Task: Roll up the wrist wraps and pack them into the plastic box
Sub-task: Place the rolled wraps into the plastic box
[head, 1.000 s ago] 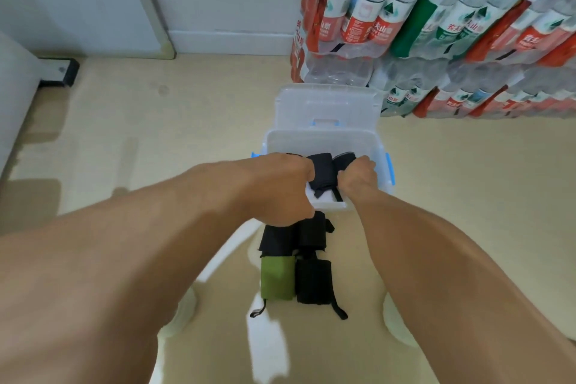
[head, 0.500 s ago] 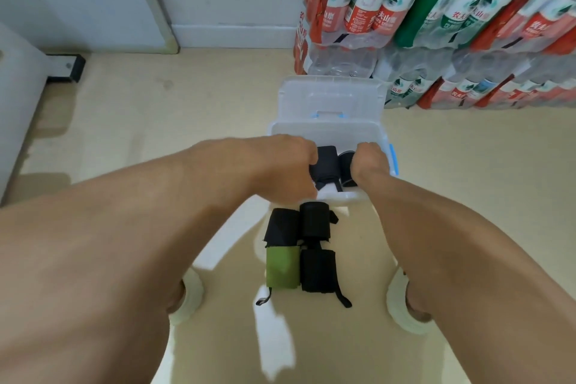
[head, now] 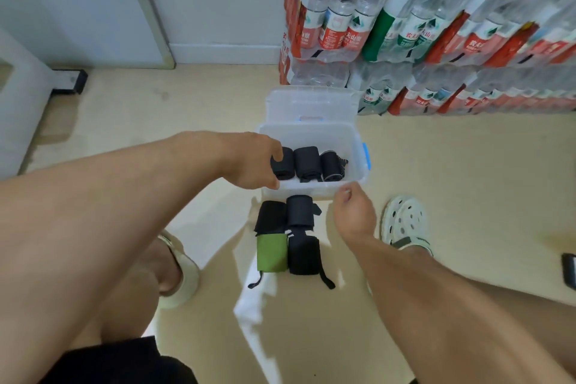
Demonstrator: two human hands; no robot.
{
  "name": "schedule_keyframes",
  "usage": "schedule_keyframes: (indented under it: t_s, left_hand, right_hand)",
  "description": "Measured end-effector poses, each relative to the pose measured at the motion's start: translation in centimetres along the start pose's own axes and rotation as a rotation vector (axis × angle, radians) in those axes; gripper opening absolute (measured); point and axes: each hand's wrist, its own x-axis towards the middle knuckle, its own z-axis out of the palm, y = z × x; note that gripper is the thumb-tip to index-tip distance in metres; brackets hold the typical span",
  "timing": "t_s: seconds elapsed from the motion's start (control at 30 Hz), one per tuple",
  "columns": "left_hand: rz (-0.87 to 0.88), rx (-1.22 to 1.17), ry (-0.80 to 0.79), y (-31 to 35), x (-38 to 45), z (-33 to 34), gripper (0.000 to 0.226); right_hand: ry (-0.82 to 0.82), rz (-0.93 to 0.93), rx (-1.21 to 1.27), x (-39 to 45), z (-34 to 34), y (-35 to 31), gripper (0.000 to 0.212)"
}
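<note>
Right hand point(head: 353, 215) now pulled back out of plastic box point(head: 355, 146), fingers loosely curled, holding nothing.
Left hand point(head: 249, 162) fingers pinch leftmost of three black rolled wraps point(head: 307, 164) inside box; four more wraps point(head: 288, 237) lie on floor just in front.

The right hand point(head: 353, 215) has let go of the wrap and withdrawn from the box point(head: 355, 146).

A clear plastic box point(head: 355, 146) sits on the floor point(head: 156, 121) holding three rolled black wrist wraps point(head: 307, 164) side by side. The left hand point(head: 249, 162) grips the leftmost roll. The right hand point(head: 353, 212) hovers loosely curled just outside the box's near edge. Four more wraps point(head: 288, 237), one of them green, lie on the floor before it.
</note>
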Motion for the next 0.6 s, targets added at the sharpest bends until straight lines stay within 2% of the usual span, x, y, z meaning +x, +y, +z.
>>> schedule_keyframes:
  t_s: [0.03, 0.1, 0.13, 0.2, 0.27, 0.43, 0.6]
  left_hand:
    - [0.003, -0.002, -0.004, 0.1, -0.1, 0.2, 0.061]
    - [0.013, -0.009, -0.014, 0.3, -0.3, 0.5, 0.060]
    - [0.016, -0.010, -0.016, 0.3, -0.4, 0.6, 0.060]
    - [0.023, -0.014, -0.016, 0.3, -0.4, 0.7, 0.060]
    - [0.017, -0.025, -0.020, -0.1, -0.3, 0.8, 0.060]
    - [-0.027, -0.037, -0.042, -1.7, 0.1, 0.6, 0.059]
    - [-0.062, -0.061, -0.055, -3.1, 0.6, 0.3, 0.058]
  right_hand:
    - [-0.119, 0.072, -0.013, -1.3, 1.2, 1.0, 0.018]
    - [-0.329, 0.224, 0.080, -3.0, 3.4, 2.6, 0.041]
    - [-0.379, 0.298, 0.131, -3.4, 4.3, 2.9, 0.054]
    - [-0.401, 0.384, 0.166, -3.4, 5.2, 2.7, 0.070]
    - [-0.403, 0.406, 0.149, -2.7, 6.0, 2.1, 0.077]
    - [-0.456, 0.469, 0.205, 0.0, 7.9, 1.3, 0.072]
    - [-0.512, 0.558, 0.276, 1.2, 8.8, 0.6, 0.048]
